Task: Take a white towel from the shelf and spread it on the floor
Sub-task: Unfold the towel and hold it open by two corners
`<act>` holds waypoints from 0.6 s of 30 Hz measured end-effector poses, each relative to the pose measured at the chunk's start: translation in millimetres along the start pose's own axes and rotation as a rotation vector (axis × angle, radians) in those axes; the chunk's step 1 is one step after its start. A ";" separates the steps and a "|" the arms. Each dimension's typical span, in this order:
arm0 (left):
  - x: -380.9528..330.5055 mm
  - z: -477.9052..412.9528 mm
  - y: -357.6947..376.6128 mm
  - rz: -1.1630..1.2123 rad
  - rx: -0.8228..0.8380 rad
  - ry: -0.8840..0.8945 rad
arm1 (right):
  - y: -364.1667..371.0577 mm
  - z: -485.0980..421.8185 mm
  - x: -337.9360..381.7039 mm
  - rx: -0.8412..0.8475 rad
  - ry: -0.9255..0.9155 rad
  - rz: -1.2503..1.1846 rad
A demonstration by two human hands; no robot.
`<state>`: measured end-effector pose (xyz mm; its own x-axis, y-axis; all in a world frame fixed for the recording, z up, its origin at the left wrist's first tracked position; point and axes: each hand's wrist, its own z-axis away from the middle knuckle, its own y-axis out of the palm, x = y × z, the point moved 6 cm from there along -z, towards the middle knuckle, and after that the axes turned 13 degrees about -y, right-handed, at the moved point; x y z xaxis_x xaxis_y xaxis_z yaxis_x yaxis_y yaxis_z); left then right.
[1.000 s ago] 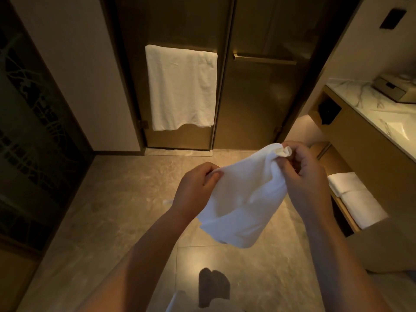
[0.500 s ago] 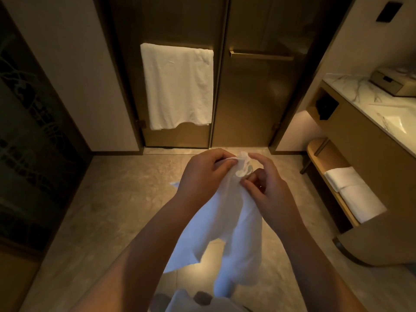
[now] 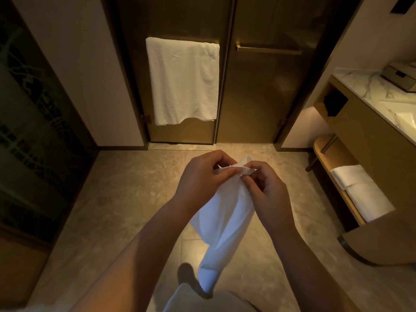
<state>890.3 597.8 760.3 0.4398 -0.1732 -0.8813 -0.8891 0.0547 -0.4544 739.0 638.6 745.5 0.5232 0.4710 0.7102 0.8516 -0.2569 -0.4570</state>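
A larger white bath towel hangs flat over a rail on the left of 2 dark bronze doors straight ahead, and a bare handle bar crosses the right-hand door. To the right, a marble desk carries a small tan box, and below it a low wooden shelf holds 2 folded white towels lying side by side. A dark patterned panel fills the left wall. The tiled floor between these is open, with only the person's own legs and a shadow at the bottom edge.

The white towel is held in the air above the floor, in front of the person. Its long axis runs nearly vertical: the top edge is bunched at the hands and the narrow lower end points down toward the feet, not touching the floor as far as can be seen.

The left hand and the right hand are close together, almost touching, each pinching the towel's upper edge between thumb and fingertips.

No writing or brand can be read.
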 end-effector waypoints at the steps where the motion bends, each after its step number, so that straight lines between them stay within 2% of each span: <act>1: 2.2 0.6 -0.4 -0.010 0.004 -0.001 | -1.9 -1.5 -0.5 -0.021 0.000 0.009; 8: 36.9 6.1 -0.7 -0.107 0.043 -0.091 | -21.3 -14.0 -4.3 -0.101 0.024 0.078; 18: 56.0 4.2 -18.1 -0.043 -0.053 -0.156 | -50.7 -21.1 -15.4 -0.220 0.157 0.085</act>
<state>931.6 591.2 718.7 0.4884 -0.0196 -0.8724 -0.8726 -0.0022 -0.4885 688.4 626.6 769.1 0.5769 0.3082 0.7564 0.7824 -0.4745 -0.4034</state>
